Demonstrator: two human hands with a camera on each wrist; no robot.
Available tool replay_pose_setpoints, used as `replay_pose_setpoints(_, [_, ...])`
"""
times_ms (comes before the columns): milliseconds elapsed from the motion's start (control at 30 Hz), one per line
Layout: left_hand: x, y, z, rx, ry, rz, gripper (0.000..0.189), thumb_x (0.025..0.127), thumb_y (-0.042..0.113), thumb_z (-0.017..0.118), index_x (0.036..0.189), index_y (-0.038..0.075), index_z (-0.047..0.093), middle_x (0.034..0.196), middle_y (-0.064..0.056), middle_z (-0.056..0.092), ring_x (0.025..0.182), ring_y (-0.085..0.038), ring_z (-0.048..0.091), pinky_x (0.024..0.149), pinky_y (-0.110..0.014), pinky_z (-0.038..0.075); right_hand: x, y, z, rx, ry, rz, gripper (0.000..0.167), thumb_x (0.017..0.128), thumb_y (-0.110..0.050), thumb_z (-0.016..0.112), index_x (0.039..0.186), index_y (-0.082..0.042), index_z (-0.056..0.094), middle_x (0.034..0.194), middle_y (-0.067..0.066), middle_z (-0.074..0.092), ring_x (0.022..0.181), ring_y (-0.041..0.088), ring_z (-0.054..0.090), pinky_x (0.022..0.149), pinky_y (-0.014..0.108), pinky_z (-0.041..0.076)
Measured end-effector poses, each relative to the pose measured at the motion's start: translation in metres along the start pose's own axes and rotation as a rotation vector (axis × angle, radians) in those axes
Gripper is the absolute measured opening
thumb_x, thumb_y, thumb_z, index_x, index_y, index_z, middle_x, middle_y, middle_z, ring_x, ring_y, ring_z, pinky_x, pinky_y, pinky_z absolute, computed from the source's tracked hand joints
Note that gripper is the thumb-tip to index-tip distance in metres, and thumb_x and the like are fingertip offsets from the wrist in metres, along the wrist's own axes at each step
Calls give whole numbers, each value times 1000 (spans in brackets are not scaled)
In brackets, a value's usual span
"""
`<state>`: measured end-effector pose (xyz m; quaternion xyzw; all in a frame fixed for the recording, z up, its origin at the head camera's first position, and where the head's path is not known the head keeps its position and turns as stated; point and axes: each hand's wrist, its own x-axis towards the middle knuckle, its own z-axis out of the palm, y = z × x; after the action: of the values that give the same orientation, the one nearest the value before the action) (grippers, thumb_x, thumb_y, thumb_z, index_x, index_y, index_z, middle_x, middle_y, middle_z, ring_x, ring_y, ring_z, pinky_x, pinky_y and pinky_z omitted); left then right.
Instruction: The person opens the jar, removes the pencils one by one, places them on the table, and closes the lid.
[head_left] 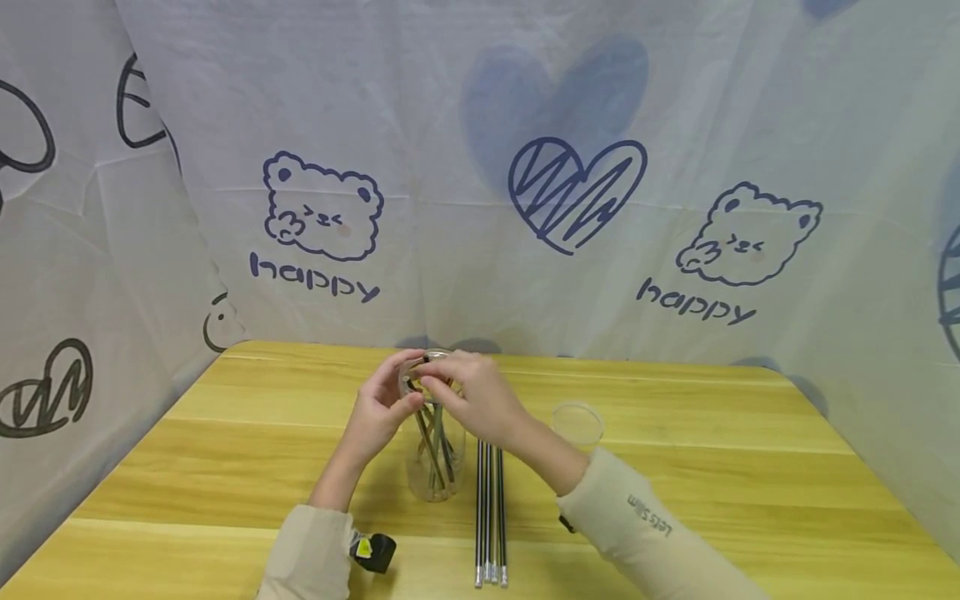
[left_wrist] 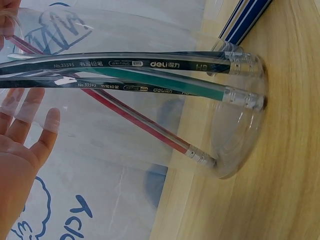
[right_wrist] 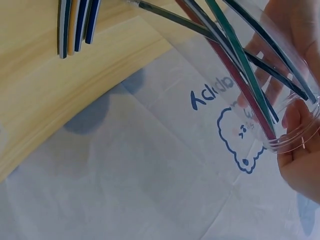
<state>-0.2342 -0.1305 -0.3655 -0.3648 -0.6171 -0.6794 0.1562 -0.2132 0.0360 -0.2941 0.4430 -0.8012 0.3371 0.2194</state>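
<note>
A clear plastic jar (head_left: 437,475) stands on the table with several striped pencils leaning inside, eraser ends down; a green pencil (left_wrist: 190,86), a red pencil (left_wrist: 140,122) and dark ones show through its wall. My left hand (head_left: 378,412) holds the jar near its rim, thumb in front and fingers around the far side. At the jar's mouth my right hand (head_left: 480,396) has thumb and forefinger curled together, pinching at the pencil tops. The red pencil's upper end lies right at these fingertips in the left wrist view.
Several dark striped pencils (head_left: 491,500) lie side by side right of the jar, erasers toward me. A clear round lid (head_left: 577,423) lies farther right on the wooden table (head_left: 712,467). A printed white cloth (head_left: 465,275) hangs behind the table's far edge.
</note>
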Motion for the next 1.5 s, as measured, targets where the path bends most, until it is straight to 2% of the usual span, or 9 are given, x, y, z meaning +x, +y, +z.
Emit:
replay_pose_setpoints(167, [0,0,1,-42,-8,7,53,85,19,61,124,-10,38,114,-4,53,91,-12,56,70,-21,48,0,-1,-1,-63,-90,-64,19,89,-5,52,102,3,65,84,8,63,67,14,49,64,24,41])
replay_pose_setpoints(367, [0,1,1,-38,-2,-14,53,85,19,61,124,-8,39,112,-5,54,89,-11,56,71,-22,49,0,-1,-2,-47,-120,-55,19,90,-4,51,101,3,64,84,7,62,68,14,49,67,27,41])
replay_pose_setpoints(667, [0,0,1,-43,3,-7,55,85,21,61,124,-9,38,110,-4,55,88,-10,56,69,-20,48,2,-4,-5,-87,-204,-37,22,92,-6,47,107,2,61,104,12,61,101,24,53,91,41,37])
replay_pose_setpoints(800, [0,-1,1,-50,6,0,56,84,21,61,124,-10,38,112,-4,54,91,-11,56,72,-21,48,3,-4,-5,-61,-220,-9,19,92,-6,47,103,1,61,100,10,61,95,21,54,89,39,38])
replay_pose_setpoints(867, [0,-1,1,-46,7,2,56,84,21,62,124,-10,38,112,-3,54,91,-11,56,71,-21,48,3,-4,-6,-15,-227,11,17,92,-6,47,101,1,60,96,9,61,85,19,54,81,34,42])
replay_pose_setpoints(1000, [0,-1,1,-27,7,-1,54,84,20,61,124,-9,39,112,-3,54,88,-11,56,69,-21,48,3,-3,-10,105,-240,68,14,90,-4,50,98,2,61,92,9,62,80,16,56,70,22,45])
replay_pose_setpoints(1100, [0,0,1,-10,9,-12,54,84,23,61,124,-8,40,113,-3,54,87,-12,56,66,-20,48,3,-2,-11,180,-226,104,13,88,-2,53,97,2,61,92,9,63,85,16,59,70,19,47])
replay_pose_setpoints(1267, [-1,1,0,1,13,-30,54,84,25,61,124,-5,41,115,-4,53,90,-13,56,65,-20,48,2,-1,-11,225,-143,116,16,83,1,59,99,4,61,87,9,64,78,14,60,65,18,48])
replay_pose_setpoints(1500, [0,1,0,7,9,-43,52,85,24,61,124,-4,41,116,-6,52,96,-18,52,67,-21,47,-2,2,-9,224,85,45,17,80,5,62,95,4,56,83,12,66,76,18,63,58,20,48])
